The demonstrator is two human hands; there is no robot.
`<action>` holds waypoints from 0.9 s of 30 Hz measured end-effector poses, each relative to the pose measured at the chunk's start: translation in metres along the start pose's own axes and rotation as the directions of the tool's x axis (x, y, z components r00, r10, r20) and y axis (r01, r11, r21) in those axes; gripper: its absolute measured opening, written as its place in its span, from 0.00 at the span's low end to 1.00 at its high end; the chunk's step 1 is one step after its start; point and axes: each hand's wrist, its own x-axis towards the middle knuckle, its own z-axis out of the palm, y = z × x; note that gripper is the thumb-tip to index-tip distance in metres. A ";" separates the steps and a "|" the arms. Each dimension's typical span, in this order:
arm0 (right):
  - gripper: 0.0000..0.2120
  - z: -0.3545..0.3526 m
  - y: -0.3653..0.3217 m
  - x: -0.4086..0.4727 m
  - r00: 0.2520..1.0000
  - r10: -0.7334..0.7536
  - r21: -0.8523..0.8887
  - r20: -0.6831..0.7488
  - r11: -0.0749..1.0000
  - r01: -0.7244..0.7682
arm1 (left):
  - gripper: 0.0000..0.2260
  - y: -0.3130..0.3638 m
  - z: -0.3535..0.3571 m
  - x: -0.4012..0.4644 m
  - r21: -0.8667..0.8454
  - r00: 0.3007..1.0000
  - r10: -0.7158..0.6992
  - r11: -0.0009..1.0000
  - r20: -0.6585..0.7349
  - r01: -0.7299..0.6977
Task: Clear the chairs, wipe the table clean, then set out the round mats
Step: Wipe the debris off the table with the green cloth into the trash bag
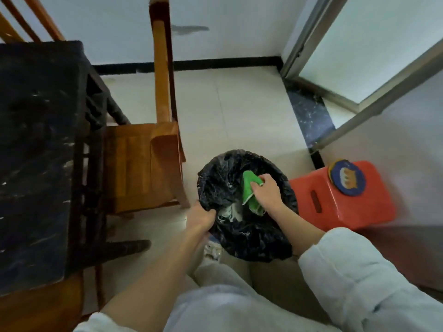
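Green cleaning cloth (250,194), soft, limp and light by the look of it, hangs bunched over the black-lined waste bin (242,238), pinched at its upper corner by the right hand (266,191); a fuller grip on the bunched middle would likely control it better. Left hand (200,218) curls round the bin liner's rim. Round mats (347,178) lie stacked on the red plastic stool (335,207) just beside the bin, with the dark marble worktop (36,152) and wooden chair (141,164) to the left.

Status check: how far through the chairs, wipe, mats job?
Done: unclear; table looks bare. In hand: right hand holds green cloth over the bin; left hand grips its black liner. Left: round mats sit on the red stool, not set out.
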 end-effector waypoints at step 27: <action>0.08 -0.214 0.023 0.221 0.784 0.525 0.813 -0.331 0.581 -0.045 | 0.23 0.330 0.183 0.186 0.081 0.985 0.128 0.987 0.115 -0.137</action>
